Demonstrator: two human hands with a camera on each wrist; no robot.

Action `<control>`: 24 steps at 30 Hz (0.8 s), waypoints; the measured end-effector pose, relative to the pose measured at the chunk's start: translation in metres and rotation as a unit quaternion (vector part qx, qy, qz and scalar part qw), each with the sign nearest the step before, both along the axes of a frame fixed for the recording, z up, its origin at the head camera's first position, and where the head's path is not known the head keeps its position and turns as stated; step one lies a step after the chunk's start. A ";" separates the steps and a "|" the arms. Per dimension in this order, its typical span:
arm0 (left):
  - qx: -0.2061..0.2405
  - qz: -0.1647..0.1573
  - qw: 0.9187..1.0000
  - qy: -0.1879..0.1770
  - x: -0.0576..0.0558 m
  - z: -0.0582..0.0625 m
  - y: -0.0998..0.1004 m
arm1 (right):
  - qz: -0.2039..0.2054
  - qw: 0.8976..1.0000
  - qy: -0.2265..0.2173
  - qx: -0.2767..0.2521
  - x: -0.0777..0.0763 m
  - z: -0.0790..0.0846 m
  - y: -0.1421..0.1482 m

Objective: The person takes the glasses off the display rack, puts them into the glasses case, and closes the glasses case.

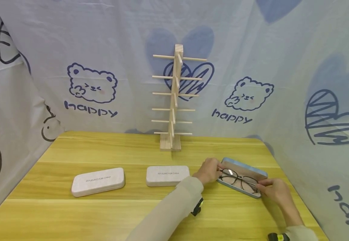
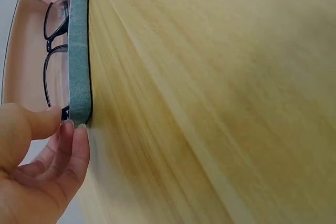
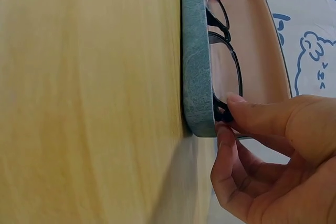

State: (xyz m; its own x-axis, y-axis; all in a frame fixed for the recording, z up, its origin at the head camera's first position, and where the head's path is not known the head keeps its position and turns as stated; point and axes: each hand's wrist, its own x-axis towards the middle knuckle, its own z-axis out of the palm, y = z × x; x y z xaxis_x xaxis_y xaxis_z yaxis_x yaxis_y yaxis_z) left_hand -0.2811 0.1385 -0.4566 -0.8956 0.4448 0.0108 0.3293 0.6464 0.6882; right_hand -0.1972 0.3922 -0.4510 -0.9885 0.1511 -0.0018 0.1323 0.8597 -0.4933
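Black-framed eyeglasses (image 1: 237, 180) lie in an opened blue-green glasses case (image 2: 80, 51) with a pinkish-beige lining (image 3: 257, 40), at the right of the table. My left hand (image 1: 209, 170) pinches the left end of the frame, thumb on top and fingertips by the case's end. At the other end my right hand (image 1: 275, 191) pinches the frame near its hinge; in the right wrist view its thumb rests on the black frame and a finger is just under it, beside the case corner. The folded temples are mostly hidden behind the case wall.
Two closed white glasses cases, one at the left (image 1: 98, 181) and one at the middle (image 1: 167, 175), lie on the wooden table (image 1: 72, 214). A wooden rack (image 1: 176, 97) with several pegs stands at the back. Printed cloth (image 1: 126, 67) surrounds the table.
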 end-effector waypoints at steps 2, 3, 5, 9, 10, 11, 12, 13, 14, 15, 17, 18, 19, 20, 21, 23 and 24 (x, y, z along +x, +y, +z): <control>0.002 -0.006 1.000 -0.001 -0.002 -0.001 -0.001 | 0.001 1.000 -0.001 0.002 -0.001 0.000 0.000; 0.001 -0.009 1.000 0.000 -0.003 -0.001 -0.002 | 0.004 1.000 -0.004 0.000 -0.001 0.000 0.000; 0.001 -0.016 1.000 0.003 -0.005 0.001 -0.005 | 0.009 1.000 -0.016 -0.013 -0.001 0.002 0.003; 0.003 -0.008 1.000 0.009 -0.009 0.008 -0.010 | 0.017 0.997 -0.049 -0.054 -0.001 0.013 0.014; 0.009 -0.002 1.000 0.005 -0.010 0.010 -0.011 | 0.013 0.996 -0.057 -0.069 -0.001 0.017 0.017; 0.014 0.005 1.000 0.002 -0.010 0.013 -0.011 | 0.013 0.995 -0.062 -0.080 -0.001 0.021 0.019; 0.020 0.012 1.000 -0.005 -0.011 0.015 -0.012 | 0.010 0.994 -0.068 -0.090 -0.001 0.025 0.021; 0.029 0.016 0.999 -0.016 -0.011 0.017 -0.012 | 0.004 0.992 -0.075 -0.100 -0.001 0.029 0.023; 0.037 0.018 0.999 -0.029 -0.010 0.019 -0.012 | 0.002 0.991 -0.082 -0.107 -0.001 0.032 0.024; 0.041 0.020 0.998 -0.040 -0.010 0.020 -0.011 | 0.000 0.989 -0.091 -0.117 -0.001 0.035 0.024; 0.046 0.021 0.997 -0.064 -0.008 0.021 -0.010 | 0.005 0.984 -0.104 -0.141 -0.003 0.038 0.023; 0.049 0.021 0.996 -0.077 -0.007 0.021 -0.009 | 0.008 0.981 -0.111 -0.156 -0.004 0.038 0.023; 0.052 0.019 0.994 -0.090 -0.006 0.021 -0.008 | 0.012 0.978 -0.119 -0.171 -0.005 0.037 0.022; 0.053 0.020 0.993 -0.100 -0.005 0.020 -0.006 | 0.016 0.974 -0.124 -0.188 -0.006 0.036 0.021; 0.055 0.021 0.993 -0.107 -0.004 0.020 -0.005 | 0.020 0.971 -0.129 -0.200 -0.006 0.035 0.020; 0.061 0.023 0.991 -0.118 -0.003 0.019 -0.003 | 0.027 0.966 -0.133 -0.222 -0.008 0.031 0.017; 0.064 0.023 0.990 -0.122 -0.003 0.018 -0.002 | 0.026 0.964 -0.132 -0.229 -0.009 0.030 0.015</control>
